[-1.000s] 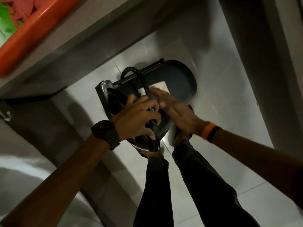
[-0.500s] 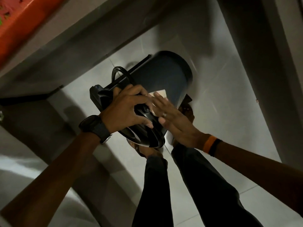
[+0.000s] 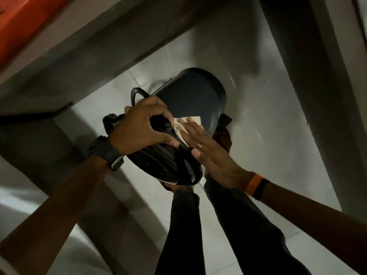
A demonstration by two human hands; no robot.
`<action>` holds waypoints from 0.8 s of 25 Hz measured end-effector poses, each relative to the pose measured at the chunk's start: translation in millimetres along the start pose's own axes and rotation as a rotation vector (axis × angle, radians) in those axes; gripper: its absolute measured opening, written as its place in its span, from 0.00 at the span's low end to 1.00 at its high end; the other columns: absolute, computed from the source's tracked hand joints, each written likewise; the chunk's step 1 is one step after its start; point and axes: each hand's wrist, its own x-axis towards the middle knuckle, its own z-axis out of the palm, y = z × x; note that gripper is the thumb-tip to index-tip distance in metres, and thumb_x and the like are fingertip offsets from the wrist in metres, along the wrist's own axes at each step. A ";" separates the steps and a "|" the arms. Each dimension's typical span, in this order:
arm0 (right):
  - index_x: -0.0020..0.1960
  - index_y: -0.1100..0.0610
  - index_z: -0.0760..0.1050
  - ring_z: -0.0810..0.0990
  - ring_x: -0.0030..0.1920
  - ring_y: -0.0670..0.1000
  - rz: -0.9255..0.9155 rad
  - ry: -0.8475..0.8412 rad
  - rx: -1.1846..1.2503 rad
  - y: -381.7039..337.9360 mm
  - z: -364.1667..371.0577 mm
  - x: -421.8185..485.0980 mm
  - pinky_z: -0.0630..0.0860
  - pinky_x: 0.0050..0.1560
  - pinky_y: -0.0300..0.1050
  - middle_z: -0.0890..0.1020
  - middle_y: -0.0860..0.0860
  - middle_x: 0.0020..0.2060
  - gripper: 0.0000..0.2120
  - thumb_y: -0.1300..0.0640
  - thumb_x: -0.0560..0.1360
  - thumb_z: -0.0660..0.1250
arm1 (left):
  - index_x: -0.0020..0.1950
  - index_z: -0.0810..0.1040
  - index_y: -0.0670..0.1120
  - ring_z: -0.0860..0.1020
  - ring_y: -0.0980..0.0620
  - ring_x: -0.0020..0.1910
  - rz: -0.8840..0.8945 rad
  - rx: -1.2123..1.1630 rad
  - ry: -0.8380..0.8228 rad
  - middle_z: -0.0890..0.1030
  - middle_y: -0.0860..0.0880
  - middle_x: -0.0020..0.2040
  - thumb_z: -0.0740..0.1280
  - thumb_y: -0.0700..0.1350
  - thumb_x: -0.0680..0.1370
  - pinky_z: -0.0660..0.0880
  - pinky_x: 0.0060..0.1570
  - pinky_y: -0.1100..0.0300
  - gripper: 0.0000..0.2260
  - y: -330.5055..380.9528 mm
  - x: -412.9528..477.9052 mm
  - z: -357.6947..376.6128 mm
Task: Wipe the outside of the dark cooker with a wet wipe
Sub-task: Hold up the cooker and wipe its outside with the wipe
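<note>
The dark cooker is tilted on its side above the pale tiled floor, its glossy lid facing me. My left hand grips the cooker at the lid's rim and handle. My right hand lies flat with its fingers spread, pressing a white wet wipe against the cooker's side wall. Most of the wipe is hidden under the fingers.
My legs in dark trousers stand just below the cooker. A grey counter edge runs along the upper left with an orange tray on it. A dark wall or door frame rises at the right.
The cooker has been tipped and turned further, its body now pointing up and right. My left hand shifted its hold toward the lid rim. My right hand with the wipe slid along the side wall.
</note>
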 end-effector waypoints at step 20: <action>0.78 0.31 0.60 0.55 0.84 0.46 0.405 0.193 0.453 11.2 -49.3 93.2 0.50 0.85 0.54 0.62 0.39 0.82 0.23 0.35 0.84 0.47 | 0.39 0.78 0.41 0.76 0.43 0.44 0.437 0.528 0.531 0.80 0.43 0.39 0.64 0.46 0.82 0.70 0.50 0.48 0.14 24.1 61.8 29.2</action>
